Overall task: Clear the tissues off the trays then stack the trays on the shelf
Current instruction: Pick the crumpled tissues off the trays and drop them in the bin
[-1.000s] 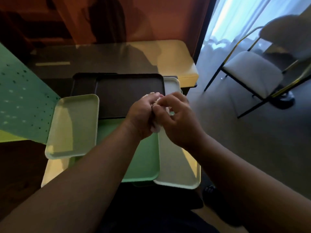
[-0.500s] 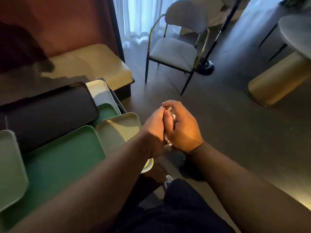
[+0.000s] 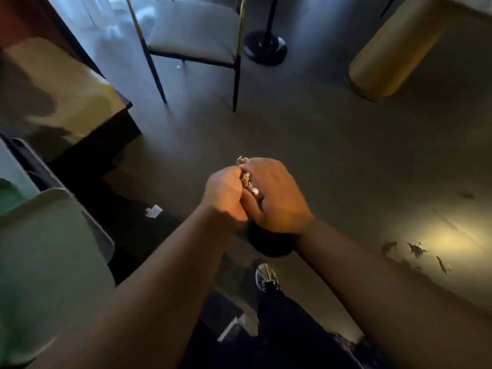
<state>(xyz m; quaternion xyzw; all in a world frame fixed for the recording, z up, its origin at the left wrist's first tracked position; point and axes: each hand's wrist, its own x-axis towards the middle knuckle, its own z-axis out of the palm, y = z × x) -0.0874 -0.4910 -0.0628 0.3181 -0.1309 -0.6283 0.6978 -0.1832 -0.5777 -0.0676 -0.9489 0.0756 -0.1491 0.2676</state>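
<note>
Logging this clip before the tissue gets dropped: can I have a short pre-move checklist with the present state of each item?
1. Tissue wad secured: ok, the left hand and right hand are curled round it together.
2. Wad clear of the trays: ok, the hands are over the floor, right of the pale tray.
3. Disposal spot in view: cannot tell, a dark round shape sits below the hands, but whether it is a bin is unclear.
4. No loose bits left: not ok, a white scrap lies on the dark floor.
5. Trays free of tissues: cannot tell, only tray edges show at the left.
</note>
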